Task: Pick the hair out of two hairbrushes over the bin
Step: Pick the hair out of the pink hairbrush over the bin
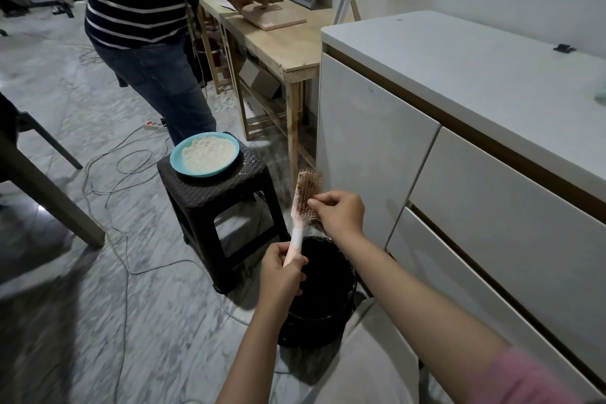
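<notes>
A pink hairbrush with brown hair tangled in its bristles stands upright over a black bin on the floor. My left hand grips the brush's handle at the bottom. My right hand is at the bristle face, its thumb and fingers pinching at the hair there. Only this one hairbrush is in view.
A dark woven stool carrying a blue plate of rice stands left of the bin. A white cabinet is on the right. A person in a striped shirt works at a wooden table behind. Cables trail across the marble floor.
</notes>
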`<state>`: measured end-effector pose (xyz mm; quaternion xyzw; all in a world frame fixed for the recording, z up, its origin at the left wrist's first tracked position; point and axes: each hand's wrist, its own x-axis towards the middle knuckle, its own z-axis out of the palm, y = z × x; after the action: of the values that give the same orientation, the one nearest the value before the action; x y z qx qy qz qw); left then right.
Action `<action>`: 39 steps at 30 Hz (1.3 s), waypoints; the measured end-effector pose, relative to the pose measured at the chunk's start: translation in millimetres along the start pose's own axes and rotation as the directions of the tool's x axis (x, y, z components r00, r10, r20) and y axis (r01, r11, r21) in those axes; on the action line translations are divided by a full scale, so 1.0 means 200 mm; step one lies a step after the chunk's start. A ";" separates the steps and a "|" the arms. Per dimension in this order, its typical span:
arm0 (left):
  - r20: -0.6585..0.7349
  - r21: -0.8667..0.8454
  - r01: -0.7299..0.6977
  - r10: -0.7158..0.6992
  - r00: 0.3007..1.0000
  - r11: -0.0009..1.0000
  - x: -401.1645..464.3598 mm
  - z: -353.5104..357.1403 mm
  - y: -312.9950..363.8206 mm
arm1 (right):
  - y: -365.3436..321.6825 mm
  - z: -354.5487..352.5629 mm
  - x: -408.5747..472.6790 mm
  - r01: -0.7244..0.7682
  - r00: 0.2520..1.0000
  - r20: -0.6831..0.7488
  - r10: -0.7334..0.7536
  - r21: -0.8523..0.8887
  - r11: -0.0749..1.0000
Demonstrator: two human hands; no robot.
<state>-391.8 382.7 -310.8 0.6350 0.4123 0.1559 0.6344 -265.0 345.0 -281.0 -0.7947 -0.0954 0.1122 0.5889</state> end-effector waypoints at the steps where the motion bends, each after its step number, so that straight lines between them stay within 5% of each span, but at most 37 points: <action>1: 0.002 -0.020 0.022 -0.022 1.000 1.000 0.00 0.00 0.00 | 0.00 0.00 0.00 0.005 1.000 -0.001 -0.005 -0.006 1.000; 15: 0.116 -0.482 0.275 -0.250 0.961 0.832 -0.04 0.06 0.02 | 0.02 -0.04 -0.04 0.027 0.999 0.042 -0.030 0.060 0.998; 31: 0.013 -0.485 0.258 -0.288 0.957 0.835 -0.05 0.18 -0.01 | 0.07 -0.09 -0.06 -0.072 0.997 0.039 0.066 0.189 0.979; 36: -0.110 -0.631 0.261 -0.417 0.902 0.731 0.10 0.05 0.01 | 0.12 -0.11 -0.16 -0.089 0.994 0.082 0.076 0.157 0.984; 39: -0.224 -0.506 0.208 -0.360 0.906 0.837 0.21 -0.10 0.01 | 0.15 -0.17 -0.17 -0.106 0.993 0.081 0.091 0.199 0.974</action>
<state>-379.3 426.6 -319.8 0.3601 0.5469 0.2517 0.7126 -287.0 295.5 -297.3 -0.7299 -0.0647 0.1786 0.6567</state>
